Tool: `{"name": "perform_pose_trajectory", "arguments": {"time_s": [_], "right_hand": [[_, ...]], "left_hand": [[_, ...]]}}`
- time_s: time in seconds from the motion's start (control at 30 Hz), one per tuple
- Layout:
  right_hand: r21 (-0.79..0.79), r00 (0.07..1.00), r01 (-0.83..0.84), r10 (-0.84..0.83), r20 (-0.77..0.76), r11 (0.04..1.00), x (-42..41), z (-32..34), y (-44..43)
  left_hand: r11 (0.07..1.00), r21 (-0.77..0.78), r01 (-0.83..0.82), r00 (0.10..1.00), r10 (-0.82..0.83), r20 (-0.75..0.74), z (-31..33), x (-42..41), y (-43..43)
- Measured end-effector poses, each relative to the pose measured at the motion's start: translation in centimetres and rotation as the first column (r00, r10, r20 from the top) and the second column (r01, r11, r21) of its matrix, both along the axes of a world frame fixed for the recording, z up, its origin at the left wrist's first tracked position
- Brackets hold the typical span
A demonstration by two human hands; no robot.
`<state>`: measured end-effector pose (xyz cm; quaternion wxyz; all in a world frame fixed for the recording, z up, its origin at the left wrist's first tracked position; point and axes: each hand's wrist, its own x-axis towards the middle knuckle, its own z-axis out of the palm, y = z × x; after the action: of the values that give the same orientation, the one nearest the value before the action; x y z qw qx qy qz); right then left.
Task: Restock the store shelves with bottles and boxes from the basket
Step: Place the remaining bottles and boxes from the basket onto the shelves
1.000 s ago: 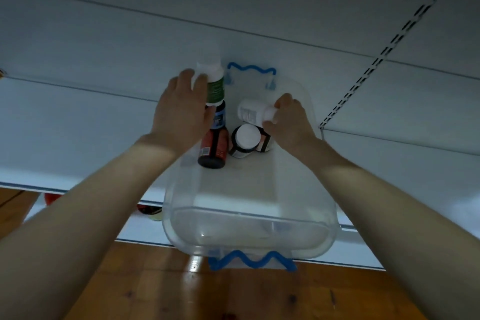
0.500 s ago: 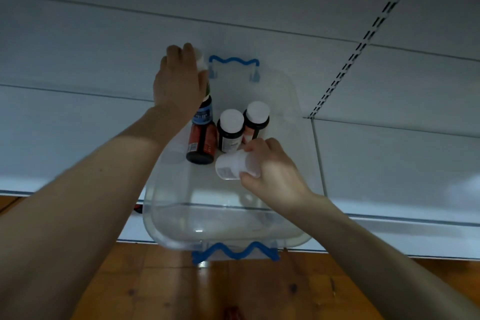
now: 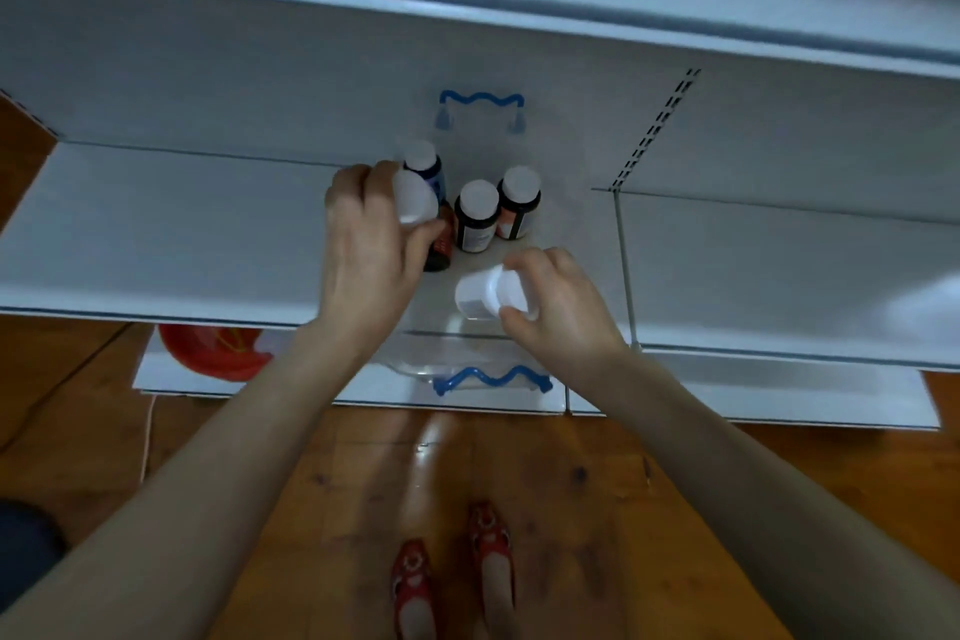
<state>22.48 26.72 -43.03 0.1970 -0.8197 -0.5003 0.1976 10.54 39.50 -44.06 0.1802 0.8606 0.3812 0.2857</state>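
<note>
Overhanging the shelf (image 3: 182,234) edge, the basket (image 3: 457,359) holds upright bottles (image 3: 475,216)

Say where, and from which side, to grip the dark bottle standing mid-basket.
Likely by its white cap, from above. The dark bottle stands upright in the basket; the orange-labelled bottle stands close on one side and the left hand crowds the other, leaving the top free.

Dim light, glossy wooden floor (image 3: 322,483), white shelving (image 3: 156,234), slotted upright (image 3: 655,130)
</note>
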Motion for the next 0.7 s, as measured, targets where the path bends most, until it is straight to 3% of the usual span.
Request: {"name": "perform_pose_trajectory", "arguments": {"time_s": [0.33, 0.4, 0.5, 0.57, 0.7], "right_hand": [[0.132, 0.997, 0.064, -0.058, -0.051, 0.989, -2.7, 10.9, -7.3], [0.167, 0.991, 0.103, -0.086, -0.107, 0.981, -2.6, 13.9, -8.8], [0.231, 0.965, 0.159, -0.101, -0.244, 0.96, -2.1, 17.7, -11.2], [0.305, 0.946, 0.188, -0.088, -0.311, 0.934, -1.6, 19.9, -12.4], [0.37, 0.91, 0.24, -0.075, -0.408, 0.898, -0.6, 23.7, -13.9]], "left_hand": [[0.95, -0.312, 0.012, 0.989, 0.034, 0.142, 11.2, -6.1, -8.1], [0.872, -0.49, 0.027, 0.975, 0.085, 0.207, 14.0, -6.4, -8.8], [0.657, -0.737, 0.16, 0.915, 0.181, 0.36, 17.6, -6.8, -9.8], [0.587, -0.774, 0.238, 0.868, 0.229, 0.44, 19.5, -6.6, -10.7], [0.541, -0.781, 0.313, 0.823, 0.256, 0.507, 22.9, -5.2, -12.9]]}}
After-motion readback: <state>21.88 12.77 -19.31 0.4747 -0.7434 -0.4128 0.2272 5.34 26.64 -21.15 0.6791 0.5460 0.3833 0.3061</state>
